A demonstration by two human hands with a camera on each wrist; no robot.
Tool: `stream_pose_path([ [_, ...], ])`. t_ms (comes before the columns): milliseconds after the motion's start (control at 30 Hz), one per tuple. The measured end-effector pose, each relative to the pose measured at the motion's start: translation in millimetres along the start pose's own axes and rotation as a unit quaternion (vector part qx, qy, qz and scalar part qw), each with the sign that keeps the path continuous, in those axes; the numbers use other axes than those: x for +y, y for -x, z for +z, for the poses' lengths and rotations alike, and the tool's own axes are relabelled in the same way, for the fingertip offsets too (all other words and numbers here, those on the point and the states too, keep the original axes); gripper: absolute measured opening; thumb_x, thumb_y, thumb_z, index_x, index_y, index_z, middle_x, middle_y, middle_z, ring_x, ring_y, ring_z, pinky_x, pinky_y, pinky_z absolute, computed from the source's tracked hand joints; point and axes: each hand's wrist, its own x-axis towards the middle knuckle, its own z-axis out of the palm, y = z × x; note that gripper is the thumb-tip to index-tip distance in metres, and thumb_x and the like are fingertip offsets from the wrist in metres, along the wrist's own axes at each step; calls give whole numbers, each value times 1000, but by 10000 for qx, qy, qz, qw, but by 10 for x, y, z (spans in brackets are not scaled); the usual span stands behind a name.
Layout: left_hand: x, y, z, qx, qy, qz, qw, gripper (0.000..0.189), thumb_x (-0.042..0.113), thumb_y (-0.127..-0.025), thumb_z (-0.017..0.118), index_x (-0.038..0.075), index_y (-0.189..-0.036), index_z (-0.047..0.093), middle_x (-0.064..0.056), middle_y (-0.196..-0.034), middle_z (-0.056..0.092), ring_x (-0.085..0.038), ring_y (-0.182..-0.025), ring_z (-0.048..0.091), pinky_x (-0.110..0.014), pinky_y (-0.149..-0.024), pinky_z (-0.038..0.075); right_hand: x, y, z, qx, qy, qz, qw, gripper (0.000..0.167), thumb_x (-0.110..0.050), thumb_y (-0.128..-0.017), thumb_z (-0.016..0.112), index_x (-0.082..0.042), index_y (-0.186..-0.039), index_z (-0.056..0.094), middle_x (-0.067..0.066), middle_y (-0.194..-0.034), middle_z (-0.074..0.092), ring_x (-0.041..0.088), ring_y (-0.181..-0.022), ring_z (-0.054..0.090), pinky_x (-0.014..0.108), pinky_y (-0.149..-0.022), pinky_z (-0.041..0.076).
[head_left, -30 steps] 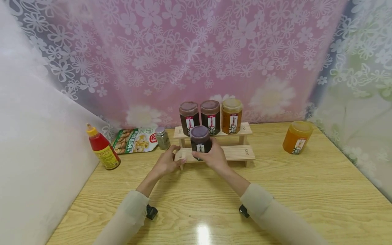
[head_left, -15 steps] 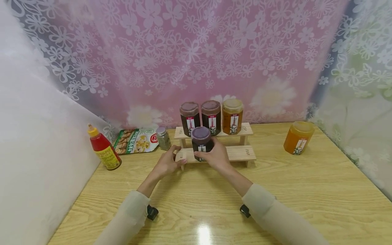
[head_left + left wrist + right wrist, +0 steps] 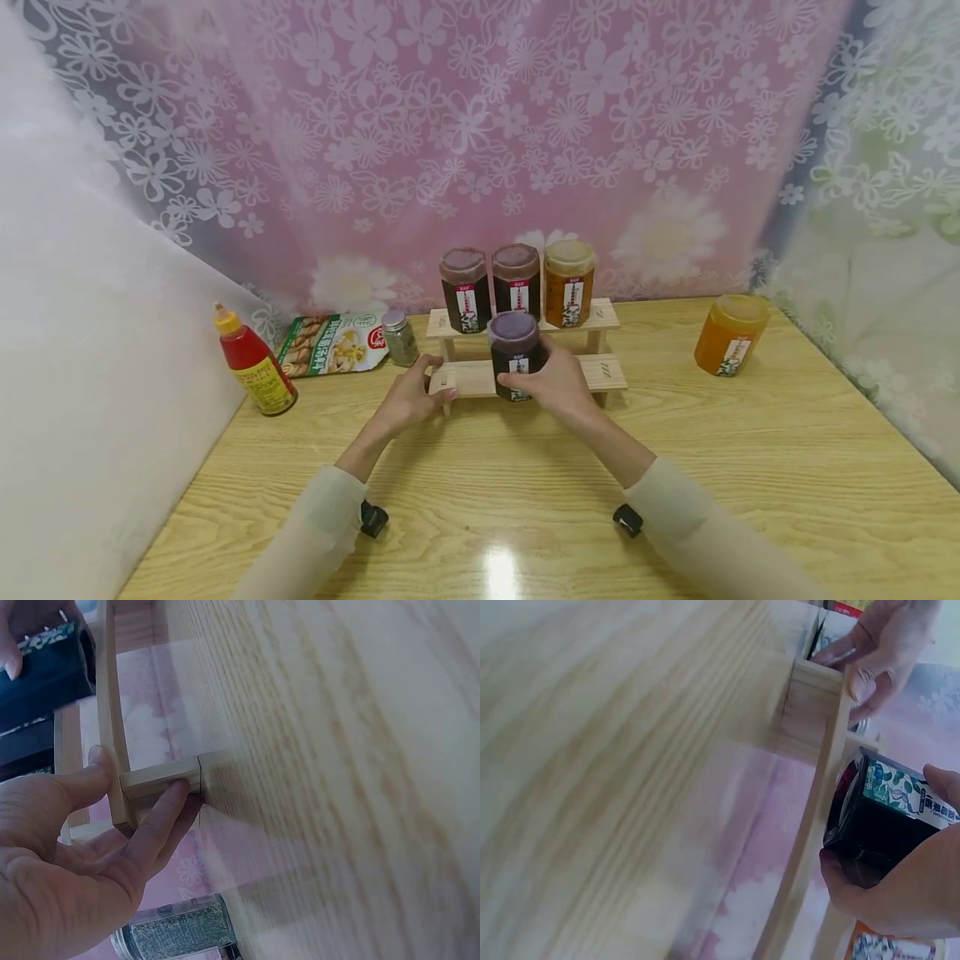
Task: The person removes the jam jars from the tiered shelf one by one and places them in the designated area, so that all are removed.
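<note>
My right hand [image 3: 558,385] grips a dark jar [image 3: 513,350] with a purple lid and a white label, thumb across its front. The jar is upright at the lower step of a two-step wooden rack [image 3: 468,379]; I cannot tell if its base touches the wood. At the rack's left end my left hand [image 3: 408,400] holds the lower step, thumb on the board and fingers against the leg [image 3: 161,778] in the left wrist view. On the upper step stand two dark jars [image 3: 465,292] and an amber jar [image 3: 569,285]; the held jar partly covers the middle one.
Another amber jar [image 3: 731,336] stands alone on the table's right side. Left of the rack are a small shaker jar [image 3: 399,340], a green and white food packet [image 3: 333,343] and a red squeeze bottle [image 3: 257,362]. A floral curtain [image 3: 480,125] hangs behind.
My right hand has moved the dark jar to the right and slightly toward me along the lower step. The left hand keeps its hold on the rack's left end.
</note>
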Motion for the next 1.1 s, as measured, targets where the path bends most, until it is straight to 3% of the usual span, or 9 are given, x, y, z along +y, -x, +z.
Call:
stream_pose_path([
  [233,7,1,-8,14,-26,-17,10000,61,19,-97,77,5,-149,49,-24,-112,74,-28,-100,72,-40,-80,55,63,47,-351,-28,73,-116,9999,79,-25,-80,91,-4,-146,52,21,-135,65,36,-127,60,52,-105,47],
  [633,20,-37,-20,4,-66,35,10000,59,18,-97,76,6,-148,48,-24,-111,75,-25,-96,73,-37,-77,54,239,128,-1043,131,459,23,9989,85,-30,-85,88,-1,-151,44,25,-144,57,41,-134,52,57,-108,42],
  [1100,-12,-15,3,-36,-78,-44,10000,61,20,-97,77,7,-149,48,-22,-108,75,-25,-94,72,-37,-76,54,511,124,-1402,404,380,285,9981,89,-27,-88,87,2,-156,37,31,-149,50,47,-138,47,60,-106,42],
])
